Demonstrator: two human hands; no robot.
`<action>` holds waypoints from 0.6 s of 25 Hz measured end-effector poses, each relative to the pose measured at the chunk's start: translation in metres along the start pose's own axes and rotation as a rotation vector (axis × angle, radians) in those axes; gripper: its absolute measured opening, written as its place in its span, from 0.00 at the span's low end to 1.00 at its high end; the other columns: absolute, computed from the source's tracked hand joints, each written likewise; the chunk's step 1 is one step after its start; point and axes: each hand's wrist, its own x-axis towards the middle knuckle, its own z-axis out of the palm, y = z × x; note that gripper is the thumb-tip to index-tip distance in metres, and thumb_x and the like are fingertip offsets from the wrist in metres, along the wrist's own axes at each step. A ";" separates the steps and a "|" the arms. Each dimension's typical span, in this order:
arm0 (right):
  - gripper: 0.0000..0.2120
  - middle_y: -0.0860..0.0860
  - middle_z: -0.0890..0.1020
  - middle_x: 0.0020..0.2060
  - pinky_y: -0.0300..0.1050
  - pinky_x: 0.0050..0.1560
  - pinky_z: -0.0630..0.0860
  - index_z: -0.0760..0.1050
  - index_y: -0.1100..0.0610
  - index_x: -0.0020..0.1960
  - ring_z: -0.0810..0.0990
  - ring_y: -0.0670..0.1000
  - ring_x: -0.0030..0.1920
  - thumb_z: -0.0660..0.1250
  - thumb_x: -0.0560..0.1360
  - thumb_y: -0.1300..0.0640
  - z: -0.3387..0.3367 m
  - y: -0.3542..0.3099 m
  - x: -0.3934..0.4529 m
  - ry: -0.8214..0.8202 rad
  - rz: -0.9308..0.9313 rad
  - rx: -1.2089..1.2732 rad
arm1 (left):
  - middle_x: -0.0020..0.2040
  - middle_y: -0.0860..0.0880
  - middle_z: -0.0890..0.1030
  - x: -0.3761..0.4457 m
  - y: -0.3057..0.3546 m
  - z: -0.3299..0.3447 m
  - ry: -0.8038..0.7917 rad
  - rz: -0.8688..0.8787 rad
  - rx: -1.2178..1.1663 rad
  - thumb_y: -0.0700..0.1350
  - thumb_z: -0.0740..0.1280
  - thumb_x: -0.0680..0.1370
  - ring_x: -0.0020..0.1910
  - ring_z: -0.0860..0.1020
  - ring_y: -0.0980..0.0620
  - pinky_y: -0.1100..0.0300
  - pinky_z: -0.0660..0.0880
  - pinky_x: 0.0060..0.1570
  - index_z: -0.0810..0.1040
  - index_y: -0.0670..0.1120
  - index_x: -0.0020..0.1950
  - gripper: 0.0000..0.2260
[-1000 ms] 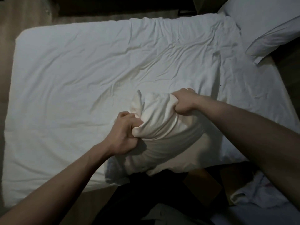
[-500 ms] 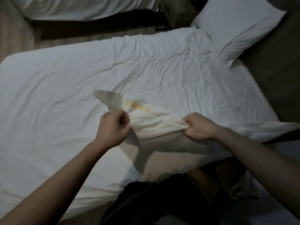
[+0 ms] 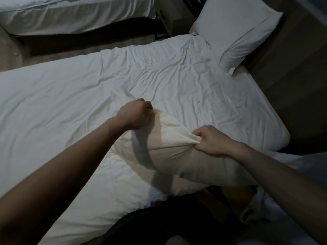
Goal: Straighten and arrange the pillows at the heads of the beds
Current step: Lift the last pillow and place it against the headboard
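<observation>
A cream-white pillow [image 3: 169, 149] lies at the near edge of the bed [image 3: 70, 96], which has a wrinkled white duvet. My left hand [image 3: 136, 114] grips the pillow's far corner, where a small yellow mark shows. My right hand [image 3: 210, 140] pinches a bunch of the case on the pillow's right side. A second white pillow [image 3: 235, 27] lies tilted at the head of the bed, top right, partly overhanging the mattress edge.
A second bed [image 3: 70, 13] with white bedding runs along the top left, with a strip of floor [image 3: 53, 55] between the beds. A nightstand [image 3: 169, 16] stands between them. Dark headboard wall [image 3: 292, 76] at right. Crumpled white linen [image 3: 261, 207] lies bottom right.
The pillow was bunched up between both hands, then pulled out flatter. My left hand has moved farther out over the bed with its corner, and my right hand has shifted right.
</observation>
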 end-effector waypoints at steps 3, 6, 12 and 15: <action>0.08 0.47 0.79 0.31 0.43 0.34 0.67 0.78 0.51 0.34 0.75 0.42 0.32 0.73 0.71 0.55 -0.014 0.037 0.002 0.013 0.002 0.038 | 0.48 0.47 0.82 0.027 0.014 0.014 0.067 -0.031 -0.139 0.47 0.70 0.77 0.49 0.81 0.42 0.55 0.72 0.45 0.82 0.44 0.53 0.08; 0.13 0.46 0.78 0.31 0.46 0.35 0.68 0.74 0.51 0.34 0.76 0.43 0.33 0.71 0.73 0.47 -0.021 0.080 0.003 -0.018 0.027 0.045 | 0.39 0.50 0.80 0.039 0.020 0.032 -0.010 -0.182 -0.472 0.47 0.71 0.78 0.41 0.78 0.51 0.56 0.73 0.45 0.81 0.45 0.47 0.06; 0.11 0.46 0.79 0.36 0.49 0.41 0.74 0.72 0.49 0.41 0.78 0.48 0.39 0.70 0.76 0.45 -0.024 0.135 -0.010 -0.003 0.124 -0.007 | 0.41 0.48 0.82 0.041 0.012 0.060 0.130 -0.341 -0.540 0.46 0.71 0.80 0.39 0.78 0.54 0.59 0.71 0.41 0.83 0.41 0.57 0.10; 0.09 0.44 0.80 0.38 0.52 0.45 0.76 0.72 0.46 0.42 0.80 0.50 0.43 0.68 0.77 0.45 -0.020 0.147 -0.020 0.039 0.146 -0.070 | 0.44 0.46 0.82 0.047 0.011 0.054 0.097 -0.304 -0.497 0.46 0.70 0.80 0.43 0.79 0.49 0.58 0.71 0.45 0.82 0.39 0.59 0.12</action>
